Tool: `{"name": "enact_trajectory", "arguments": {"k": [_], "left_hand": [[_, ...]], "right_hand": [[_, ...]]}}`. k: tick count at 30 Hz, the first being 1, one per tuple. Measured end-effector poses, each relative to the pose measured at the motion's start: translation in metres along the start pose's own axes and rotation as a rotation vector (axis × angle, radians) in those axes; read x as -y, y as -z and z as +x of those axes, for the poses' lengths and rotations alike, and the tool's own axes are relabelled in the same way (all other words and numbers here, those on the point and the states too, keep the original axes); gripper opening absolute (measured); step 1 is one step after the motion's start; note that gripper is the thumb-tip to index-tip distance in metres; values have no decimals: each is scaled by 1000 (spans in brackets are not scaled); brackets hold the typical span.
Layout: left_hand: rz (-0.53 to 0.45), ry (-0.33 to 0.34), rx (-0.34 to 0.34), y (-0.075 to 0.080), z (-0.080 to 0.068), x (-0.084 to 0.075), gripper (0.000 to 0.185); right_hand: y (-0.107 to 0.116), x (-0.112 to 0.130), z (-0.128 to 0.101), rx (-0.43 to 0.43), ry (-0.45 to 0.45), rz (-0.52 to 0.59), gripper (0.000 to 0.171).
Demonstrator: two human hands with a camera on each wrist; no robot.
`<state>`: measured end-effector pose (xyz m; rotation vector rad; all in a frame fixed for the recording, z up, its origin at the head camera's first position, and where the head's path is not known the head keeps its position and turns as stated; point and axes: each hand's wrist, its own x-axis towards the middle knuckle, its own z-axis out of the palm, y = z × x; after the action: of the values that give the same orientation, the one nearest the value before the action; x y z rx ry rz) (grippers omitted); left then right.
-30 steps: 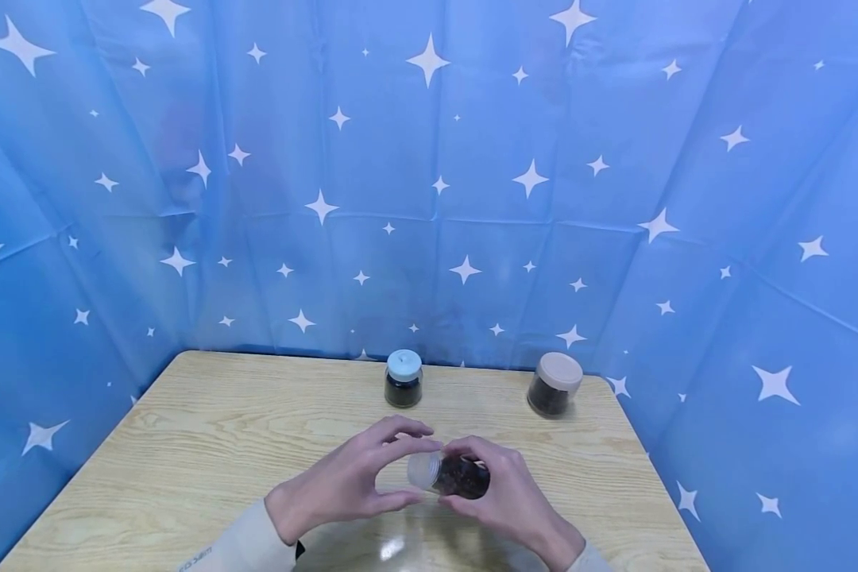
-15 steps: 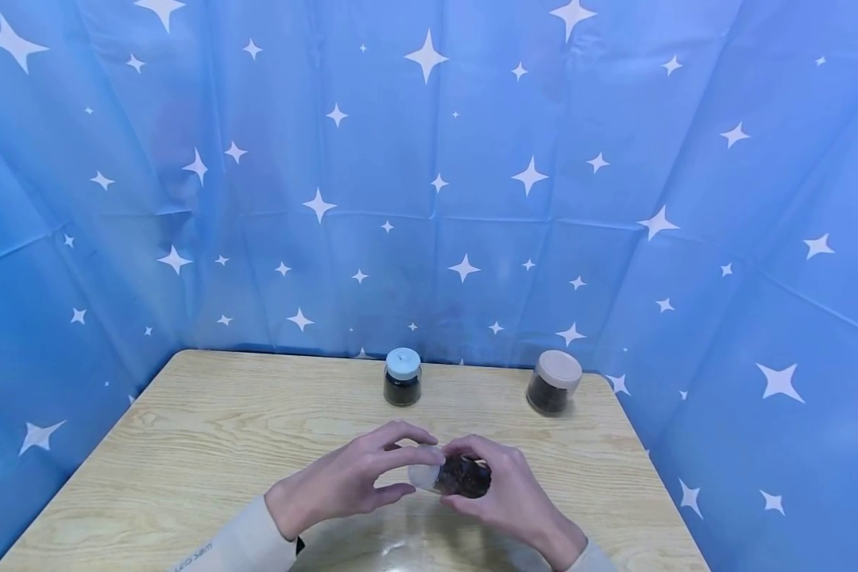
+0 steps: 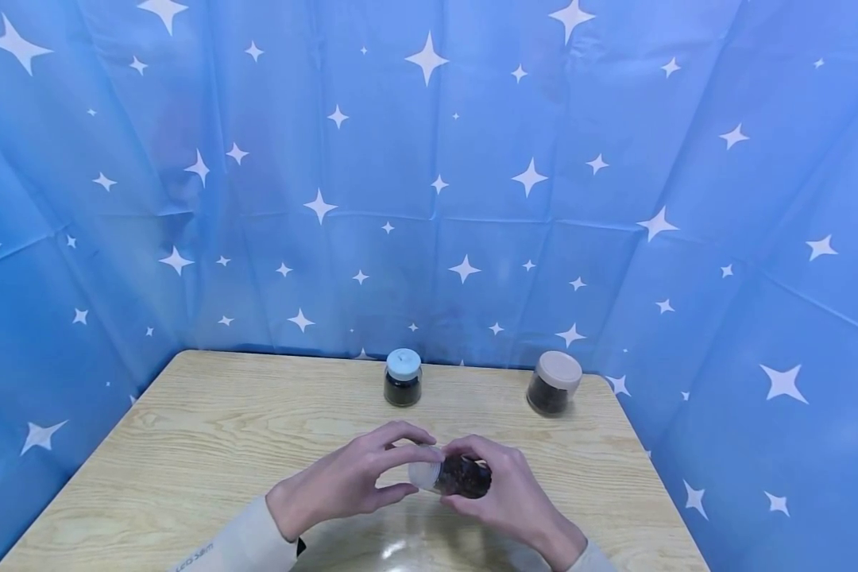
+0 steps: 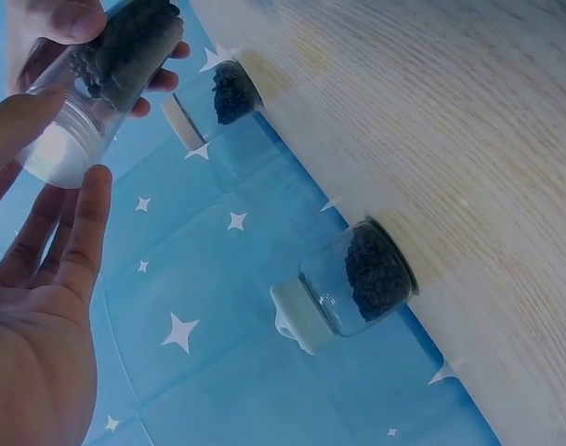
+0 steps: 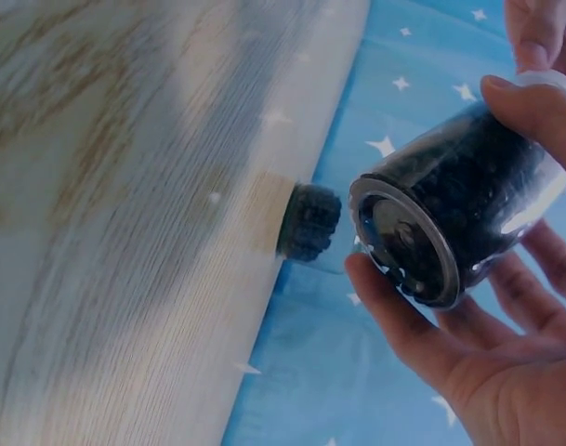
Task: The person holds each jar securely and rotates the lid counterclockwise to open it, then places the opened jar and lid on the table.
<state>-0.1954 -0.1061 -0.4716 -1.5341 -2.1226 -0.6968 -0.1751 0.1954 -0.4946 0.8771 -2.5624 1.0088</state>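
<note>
The right hand [image 3: 504,492] holds the small jar [image 3: 457,475] sideways, the left hand [image 3: 343,481] pinches its lid [image 3: 422,474], and only the right wrist view shows the jar's bottom [image 5: 405,243].

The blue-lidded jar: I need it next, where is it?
In the head view, the blue-lidded jar stands at the table's far edge, centre, left of the tan-lidded jar.

In the head view, much of the held jar [image 3: 461,475] is covered by the right hand [image 3: 504,492] and the left hand [image 3: 343,483], and both forearms are cut off by the near edge. The contents of the far jar with the pale blue lid [image 3: 403,378] and the tan-lidded jar [image 3: 554,384] are too small to identify. The wooden table [image 5: 125,232] is blurred in the right wrist view.
</note>
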Motion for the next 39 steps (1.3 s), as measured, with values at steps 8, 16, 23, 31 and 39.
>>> {"name": "enact_trajectory", "arguments": {"k": [8, 16, 23, 31, 39], "left_hand": [[-76, 66, -3, -2, 3, -1, 61], [-168, 172, -4, -4, 5, -5, 54], [-166, 171, -29, -5, 6, -8, 51], [-167, 201, -21, -5, 5, -8, 50], [-175, 197, -29, -5, 4, -8, 51]], "right_hand": [[0, -1, -1, -8, 13, -2, 62], [0, -1, -1, -3, 2, 3, 62], [0, 1, -1, -1, -1, -3, 62], [0, 2, 0, 8, -16, -8, 62], [0, 3, 0, 10, -16, -7, 62]]}}
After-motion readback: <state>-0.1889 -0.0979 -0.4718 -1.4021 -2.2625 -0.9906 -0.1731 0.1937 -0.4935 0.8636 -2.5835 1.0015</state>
